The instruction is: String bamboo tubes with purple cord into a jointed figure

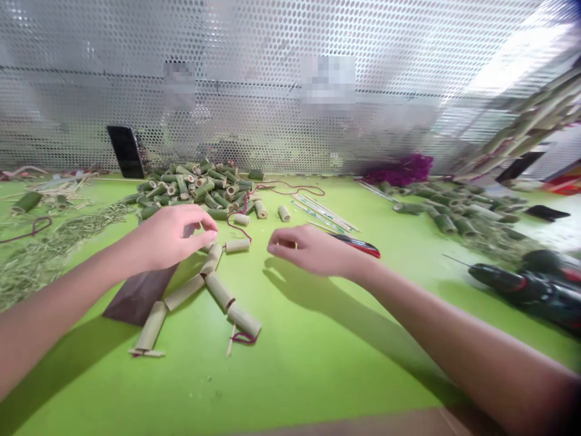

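In the head view, the person's left hand (pixel 170 237) is above the bright green table (pixel 308 369), the fingers half bent. Its grip is open and nothing is seen inside it. The fingertips come just near a short pale bamboo tube (pixel 237 245). The right hand (pixel 313 249) is also with open grip, fingers loosely curled and empty, and it is just beside a slim red and black handle (pixel 361 245).

Between and below the hands lie pale cut bamboo tubes (pixel 204 290) in a bent line on the table, joined by a thin dark red cord (pixel 245 338) at the near end – the line passes beside a flat dark brown board (pixel 136 297). Behind them is a big heap of short green bamboo pieces (pixel 190 188), and a black phone (pixel 126 151) leans on a perforated metal screen (pixel 272 91).

At the left lie dry green bamboo shavings (pixel 36 254). At the right are rough green bamboo sections (pixel 454 215), a purple fibre bunch (pixel 399 169) and a dark cordless drill (pixel 531 292)
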Motion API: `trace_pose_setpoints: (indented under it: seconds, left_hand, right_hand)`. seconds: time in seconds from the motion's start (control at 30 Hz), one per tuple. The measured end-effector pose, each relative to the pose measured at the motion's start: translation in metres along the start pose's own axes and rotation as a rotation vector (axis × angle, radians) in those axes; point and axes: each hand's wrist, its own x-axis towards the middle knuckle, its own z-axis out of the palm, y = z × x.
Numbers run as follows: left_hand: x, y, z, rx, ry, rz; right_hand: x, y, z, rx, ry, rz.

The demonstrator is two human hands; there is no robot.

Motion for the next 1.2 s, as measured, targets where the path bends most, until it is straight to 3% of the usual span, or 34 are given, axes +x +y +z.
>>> trace_pose_setpoints:
  seconds: [0.13,0.3,0.4,0.53,0.73,0.9,1.03,1.2]
  left_hand:
    - [0.026,-0.004,0.015,0.092,-0.133,0.024]
    - [0.045,0.002,0.052,0.138,-0.203,0.128]
    - [0.045,0.003,0.06,0.154,-0.216,0.156]
    - [0.038,-0.001,0.056,0.127,-0.227,0.151]
    - [0.029,-0.004,0.053,0.056,-0.214,0.128]
    - [0.027,-0.005,0.057,0.003,-0.2,0.115]
    - [0.025,-0.008,0.059,-0.046,-0.175,0.086]
    - [0.023,-0.01,0.061,-0.073,-0.165,0.069]
  right_hand:
    - [0.049,0.001,-0.002,-0.27,0.122,0.14]
    - [0.092,-0.009,0.011,-0.402,0.088,0.169]
    - [0.097,-0.012,0.019,-0.438,0.034,0.123]
    - [0.088,-0.013,0.019,-0.452,0.049,0.112]
    - [0.091,-0.002,-0.006,-0.473,0.232,0.123]
    - [0.113,0.011,-0.018,-0.48,0.21,-0.069]
    - [0.125,0.016,-0.01,-0.384,0.204,-0.166]
    - [0.135,0.018,-0.017,-0.095,0.358,-0.094]
